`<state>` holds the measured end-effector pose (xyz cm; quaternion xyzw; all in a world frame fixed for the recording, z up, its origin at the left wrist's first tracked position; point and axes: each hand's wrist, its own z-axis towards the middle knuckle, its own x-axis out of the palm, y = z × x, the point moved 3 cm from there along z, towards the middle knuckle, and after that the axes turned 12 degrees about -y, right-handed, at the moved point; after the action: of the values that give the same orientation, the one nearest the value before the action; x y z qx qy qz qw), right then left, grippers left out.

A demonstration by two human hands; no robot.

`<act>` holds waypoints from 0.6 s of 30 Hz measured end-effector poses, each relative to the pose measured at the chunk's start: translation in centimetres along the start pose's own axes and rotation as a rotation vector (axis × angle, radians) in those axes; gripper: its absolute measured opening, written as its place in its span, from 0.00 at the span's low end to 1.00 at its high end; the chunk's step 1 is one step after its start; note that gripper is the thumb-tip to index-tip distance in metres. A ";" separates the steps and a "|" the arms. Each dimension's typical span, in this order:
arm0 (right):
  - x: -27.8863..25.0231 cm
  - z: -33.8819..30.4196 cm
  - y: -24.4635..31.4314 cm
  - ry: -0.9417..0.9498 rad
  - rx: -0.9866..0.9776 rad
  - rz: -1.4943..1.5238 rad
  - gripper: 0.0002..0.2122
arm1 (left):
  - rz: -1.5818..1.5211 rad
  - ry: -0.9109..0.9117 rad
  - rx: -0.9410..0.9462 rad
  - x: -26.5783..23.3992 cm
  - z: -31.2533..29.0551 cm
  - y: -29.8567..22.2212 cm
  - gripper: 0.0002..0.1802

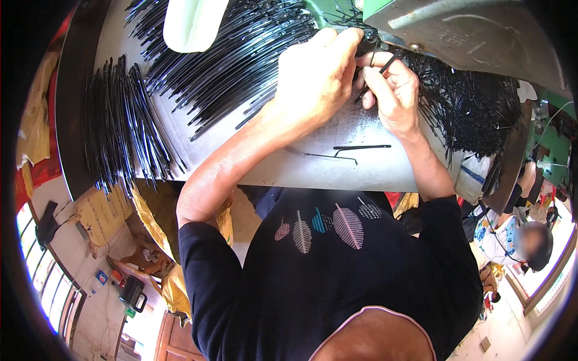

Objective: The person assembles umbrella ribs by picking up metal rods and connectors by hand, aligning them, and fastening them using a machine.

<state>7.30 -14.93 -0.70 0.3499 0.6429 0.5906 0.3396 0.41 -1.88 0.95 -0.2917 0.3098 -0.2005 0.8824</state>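
My left hand (pixel 319 75) reaches to the edge of a metal machine (pixel 469 36), its fingers drawn together and their tips mostly hidden. Close beside it, my right hand (pixel 392 93) pinches a thin black rod (pixel 386 64) between thumb and fingers. Whatever the left fingers hold cannot be made out. Below the hands, a loose straight black rod (pixel 362 147) and a thinner bent one (pixel 330 157) lie on the pale worktable (pixel 271 162).
A wide layer of black rods (pixel 223 72) covers the table's far left, with another bundle (pixel 123 126) at its left edge. A tangled black heap (pixel 475 111) lies right of my hands. A pale green scoop-like piece (pixel 194 24) overhangs the rods. Another person (pixel 512 237) is at the right.
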 end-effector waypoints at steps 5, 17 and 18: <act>0.0 0.0 0.1 -0.001 -0.010 -0.023 0.07 | -0.003 -0.018 0.023 0.0 0.1 -0.2 0.14; -0.1 -0.3 -0.1 -0.027 -0.032 -0.003 0.07 | -0.025 0.020 -0.051 -0.1 -0.1 -0.2 0.16; -0.1 -0.3 -0.1 -0.034 -0.029 -0.011 0.07 | -0.028 0.024 -0.056 0.0 -0.1 -0.1 0.16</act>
<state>7.08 -15.18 -0.81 0.3514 0.6303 0.5920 0.3589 0.32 -2.01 0.99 -0.3182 0.3215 -0.2077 0.8673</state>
